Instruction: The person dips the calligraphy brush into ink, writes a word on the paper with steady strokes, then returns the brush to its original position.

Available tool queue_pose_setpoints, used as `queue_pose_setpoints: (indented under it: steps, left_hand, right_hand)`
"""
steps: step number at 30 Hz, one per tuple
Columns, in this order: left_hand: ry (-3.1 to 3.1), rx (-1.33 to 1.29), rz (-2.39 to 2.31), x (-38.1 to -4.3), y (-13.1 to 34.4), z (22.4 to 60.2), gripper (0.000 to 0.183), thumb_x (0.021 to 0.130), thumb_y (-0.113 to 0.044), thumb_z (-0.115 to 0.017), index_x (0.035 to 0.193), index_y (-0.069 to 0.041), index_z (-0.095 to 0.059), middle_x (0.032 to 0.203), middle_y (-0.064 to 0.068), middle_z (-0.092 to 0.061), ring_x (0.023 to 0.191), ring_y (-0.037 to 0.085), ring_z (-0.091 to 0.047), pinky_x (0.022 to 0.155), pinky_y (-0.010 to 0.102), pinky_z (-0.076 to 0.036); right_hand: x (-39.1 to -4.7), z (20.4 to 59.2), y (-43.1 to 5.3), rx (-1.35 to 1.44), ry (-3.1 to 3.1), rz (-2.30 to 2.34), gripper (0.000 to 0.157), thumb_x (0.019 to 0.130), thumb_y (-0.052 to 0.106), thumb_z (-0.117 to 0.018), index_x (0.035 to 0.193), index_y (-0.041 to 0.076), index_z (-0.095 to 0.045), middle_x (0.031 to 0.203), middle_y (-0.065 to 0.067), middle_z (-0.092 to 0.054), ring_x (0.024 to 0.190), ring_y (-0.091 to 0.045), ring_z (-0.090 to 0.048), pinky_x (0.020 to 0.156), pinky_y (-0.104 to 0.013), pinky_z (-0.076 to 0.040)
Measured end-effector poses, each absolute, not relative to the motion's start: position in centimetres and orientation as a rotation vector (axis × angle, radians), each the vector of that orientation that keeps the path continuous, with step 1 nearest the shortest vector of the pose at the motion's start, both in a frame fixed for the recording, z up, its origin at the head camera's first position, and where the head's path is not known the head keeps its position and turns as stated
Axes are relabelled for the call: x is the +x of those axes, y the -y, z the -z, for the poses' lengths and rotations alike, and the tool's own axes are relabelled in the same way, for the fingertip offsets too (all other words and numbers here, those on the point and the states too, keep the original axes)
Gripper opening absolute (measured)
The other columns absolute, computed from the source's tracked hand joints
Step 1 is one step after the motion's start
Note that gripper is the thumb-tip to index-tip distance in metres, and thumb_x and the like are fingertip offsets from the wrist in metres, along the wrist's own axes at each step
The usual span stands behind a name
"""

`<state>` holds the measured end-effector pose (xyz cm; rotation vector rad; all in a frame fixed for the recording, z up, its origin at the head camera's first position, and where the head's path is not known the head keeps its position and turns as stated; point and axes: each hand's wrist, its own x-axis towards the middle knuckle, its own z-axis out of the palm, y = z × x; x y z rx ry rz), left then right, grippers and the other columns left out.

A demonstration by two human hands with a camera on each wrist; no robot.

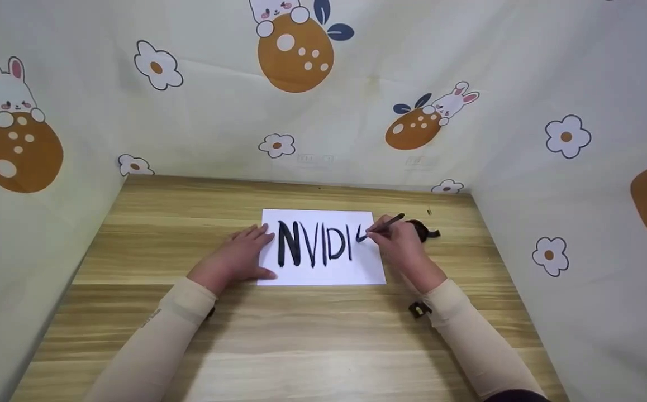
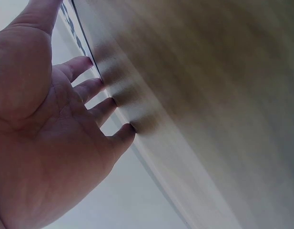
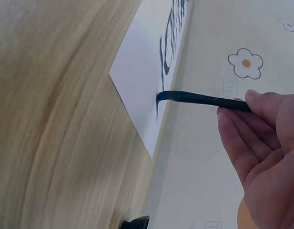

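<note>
A white sheet of paper (image 1: 323, 277) lies on the wooden table, with thick black letters (image 1: 289, 244) reading "NVIDI" and a short extra stroke at the right. My left hand (image 1: 237, 254) rests at the sheet's left edge, fingers spread and thumb near the lower left corner. In the left wrist view, that hand's fingertips (image 2: 125, 131) press down on the surface. My right hand (image 1: 399, 245) pinches a slim black brush pen (image 1: 388, 222) over the sheet's right part. Seen from the right wrist, the soft brush tip (image 3: 162, 95) bends against the paper at the new stroke.
Behind my right hand sits a rounded black object (image 1: 419, 230) with a short projecting part, partly hidden. The wooden table (image 1: 323, 346) meets pale fabric walls (image 1: 206, 123) printed with rabbits and flowers at the back and both sides.
</note>
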<state>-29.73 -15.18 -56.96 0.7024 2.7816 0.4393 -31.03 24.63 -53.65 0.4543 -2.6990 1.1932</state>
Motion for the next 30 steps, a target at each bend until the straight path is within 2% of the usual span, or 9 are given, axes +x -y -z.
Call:
queue_pose_setpoints:
  steps: [14, 21, 30]
  left_hand:
    - [-2.771, 0.71, -0.433, -29.7, 15.1, 57.0, 0.105, 0.094, -0.061, -0.083, 0.169, -0.001, -0.041, 0.179, 0.024, -0.027, 0.164, 0.051, -0.023, 0.127, 0.075, -0.025]
    - [-2.774, 0.708, -0.449, -29.8, 15.2, 57.1, 0.105, 0.093, -0.06, -0.084, 0.169, -0.001, -0.041, 0.179, 0.023, -0.028, 0.164, 0.05, -0.025, 0.125, 0.076, -0.027]
    - [-2.756, 0.699, -0.458, -29.8, 15.3, 57.0, 0.105, 0.094, -0.059, -0.083, 0.17, -0.001, -0.04, 0.18, 0.023, -0.027, 0.164, 0.05, -0.024, 0.125, 0.077, -0.026]
  right_hand:
    - [-30.0, 53.1, -24.4, 0.499, 2.745, -1.19, 0.005, 0.098, 0.009, -0.085, 0.095, 0.01, -0.082, 0.092, 0.001, -0.081, 0.086, -0.014, -0.074, 0.078, -0.03, -0.06]
    - [-29.5, 52.9, -24.3, 0.484, 2.765, -1.171, 0.005, 0.098, 0.011, -0.086, 0.094, 0.01, -0.082, 0.088, 0.001, -0.08, 0.08, -0.013, -0.072, 0.074, -0.027, -0.058]
    - [-29.1, 52.8, -24.4, 0.524, 2.752, -1.164, 0.007, 0.097, 0.011, -0.087, 0.093, 0.011, -0.081, 0.088, 0.001, -0.081, 0.079, -0.013, -0.073, 0.073, -0.028, -0.06]
